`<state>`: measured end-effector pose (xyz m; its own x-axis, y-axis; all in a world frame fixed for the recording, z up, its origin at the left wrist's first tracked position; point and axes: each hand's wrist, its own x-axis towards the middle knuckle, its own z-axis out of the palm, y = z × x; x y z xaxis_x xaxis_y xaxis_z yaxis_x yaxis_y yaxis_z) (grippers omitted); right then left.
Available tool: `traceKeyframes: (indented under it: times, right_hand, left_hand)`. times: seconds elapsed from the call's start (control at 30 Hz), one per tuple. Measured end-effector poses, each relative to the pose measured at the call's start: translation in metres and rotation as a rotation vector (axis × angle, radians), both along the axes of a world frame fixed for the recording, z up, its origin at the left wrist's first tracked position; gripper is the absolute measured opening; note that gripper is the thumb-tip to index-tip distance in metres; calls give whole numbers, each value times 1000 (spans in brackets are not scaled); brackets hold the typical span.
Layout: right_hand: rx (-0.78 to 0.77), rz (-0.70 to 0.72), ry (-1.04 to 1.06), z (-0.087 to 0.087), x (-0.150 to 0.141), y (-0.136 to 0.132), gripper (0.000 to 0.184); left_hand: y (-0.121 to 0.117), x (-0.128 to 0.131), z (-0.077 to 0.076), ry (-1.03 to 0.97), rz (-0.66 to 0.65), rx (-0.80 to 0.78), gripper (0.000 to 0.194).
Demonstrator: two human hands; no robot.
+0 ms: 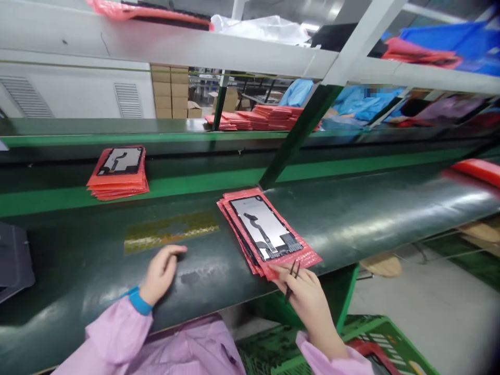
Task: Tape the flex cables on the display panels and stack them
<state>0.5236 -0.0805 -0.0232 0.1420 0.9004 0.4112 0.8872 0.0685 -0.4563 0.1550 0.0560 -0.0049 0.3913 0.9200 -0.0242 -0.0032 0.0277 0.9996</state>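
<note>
On the big green table (pixel 351 219), red pouches (pixel 299 256) with a flat screen (pixel 269 216) on top lie just past the right hand (pixel 307 291), which touches their near edge. The left hand (pixel 160 273), farther left, is loosely uncurled; the right one grips black tweezers (pixel 289 292).

The bench (pixel 216 273) leaves room to pass between left hand (pixel 161 271) and red-wrapped stack (pixel 269 224); a slanted post (pixel 312 117) blocks behind.

Grey black-edged panel (pixel 267 216), flat atop red pouch stack (pixel 307 256); dark tweezers (pixel 289 287), prongs apart, near stack.
</note>
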Motion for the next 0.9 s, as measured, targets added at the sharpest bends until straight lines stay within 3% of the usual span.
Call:
traceKeyframes:
  times: [0.1, 0.2, 0.33, 0.43, 0.53, 0.6, 0.67, 0.77, 0.9]
  right_hand:
    - [59, -6, 32, 8, -1, 8, 38]
    - [145, -7, 73, 23, -9, 13, 39]
    - [178, 41, 100, 35, -31, 19, 40]
    - [110, 67, 188, 38, -44, 25, 41]
    - [11, -62, 376, 41, -45, 32, 37]
    - [42, -295, 499, 42, -43, 39, 42]
    - [80, -424, 639, 43, -45, 49, 55]
    - [11, -293, 877, 40, -66, 71, 64]
    - [40, -151, 981, 33, -127, 102, 61]
  left_hand:
    - [-21, 68, -2, -113, -216, -226, 47]
    - [-23, 138, 0, -231, -346, -401, 56]
    - [-5, 203, 14, -403, -316, -472, 52]
    - [13, 221, 21, -502, -240, -464, 51]
    - [27, 208, 20, -541, -199, -478, 57]
    - [30, 183, 18, -546, -206, -502, 60]
    - [28, 149, 18, -550, -222, -519, 62]
    - [18, 93, 22, -565, -223, -522, 69]
    - [8, 20, 27, -581, -152, -512, 74]
